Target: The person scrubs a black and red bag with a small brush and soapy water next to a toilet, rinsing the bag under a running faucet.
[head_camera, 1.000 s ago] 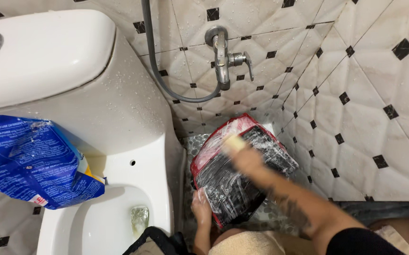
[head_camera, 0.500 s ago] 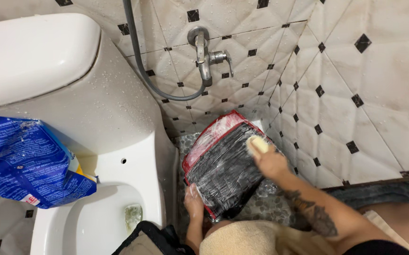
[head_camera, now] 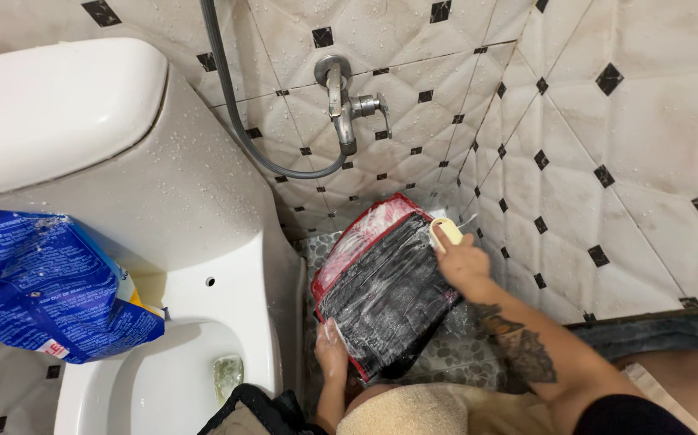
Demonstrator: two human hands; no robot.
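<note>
A soapy black mat is steadied by the left hand while a pale brush, clenched in the right hand, is scrubbed across it; firm strokes over the unscrubbed lower part seem called for next.

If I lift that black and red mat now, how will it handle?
Probably slippery: the mat looks wet and soapy. Likely stiff enough, since it stands tilted with only the left hand at its lower edge. Wet, it may feel heavy.

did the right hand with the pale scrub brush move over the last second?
Yes. The right hand with the pale scrub brush slid from the black soapy mat's top middle toward its edge by the tiled right wall.
</note>
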